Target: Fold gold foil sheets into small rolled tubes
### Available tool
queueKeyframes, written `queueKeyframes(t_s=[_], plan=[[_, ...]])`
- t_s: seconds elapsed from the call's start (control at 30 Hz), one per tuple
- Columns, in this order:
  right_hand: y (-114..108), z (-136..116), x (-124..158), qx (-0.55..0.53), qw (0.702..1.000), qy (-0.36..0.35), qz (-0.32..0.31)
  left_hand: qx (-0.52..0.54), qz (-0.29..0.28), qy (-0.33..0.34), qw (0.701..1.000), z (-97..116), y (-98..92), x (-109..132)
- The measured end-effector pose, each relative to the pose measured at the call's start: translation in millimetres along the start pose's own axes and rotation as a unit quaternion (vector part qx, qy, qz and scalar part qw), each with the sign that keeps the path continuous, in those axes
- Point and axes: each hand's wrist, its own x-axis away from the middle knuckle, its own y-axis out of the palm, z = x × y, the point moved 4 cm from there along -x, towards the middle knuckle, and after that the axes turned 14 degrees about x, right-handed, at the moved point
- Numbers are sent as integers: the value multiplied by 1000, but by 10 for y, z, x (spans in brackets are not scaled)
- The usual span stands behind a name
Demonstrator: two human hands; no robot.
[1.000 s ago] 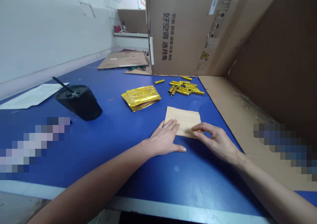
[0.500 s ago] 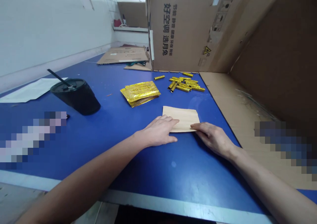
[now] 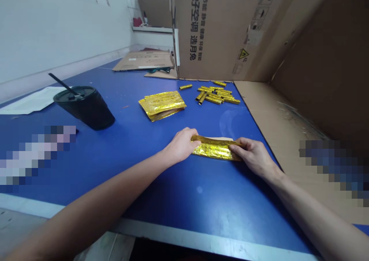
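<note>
A gold foil sheet (image 3: pixel 215 149), lying on the blue table (image 3: pixel 161 184) near its right edge, is being rolled from its near edge, pinched by left hand (image 3: pixel 181 145) and right hand (image 3: pixel 253 155); even rolling seems needed next.

Even, fairly bright indoor light falls from above, leaving soft, faint shadows under each forearm on the blue surface (image 3: pixel 138 145). A pale sheen of glare shows on the surface near the cardboard sheet (image 3: pixel 268 111), and the gold foil sheet (image 3: pixel 216 150) glints sharply. Wide-angle distortion bends the wall (image 3: pixel 57 34) and the cardboard box (image 3: pixel 219 30) at the edges. Focus is sharp at centre; two pixelated patches mask areas at left and right.
</note>
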Motion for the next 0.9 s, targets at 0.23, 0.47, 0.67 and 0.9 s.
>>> queueKeyframes(t_s=[0.23,0.47,0.67,0.9], plan=[[5,-42,17,54,998,-8,-11,-63,19,-39,997,12,7,51],[8,-39,48,28,999,-15,7,-27,-16,-25,999,6,-18,24],[-20,9,71,-65,996,4,68,249,-7,-21,968,-3,-8,3],[-14,11,93,-97,992,18,78,349,25,-22,936,40,10,34]])
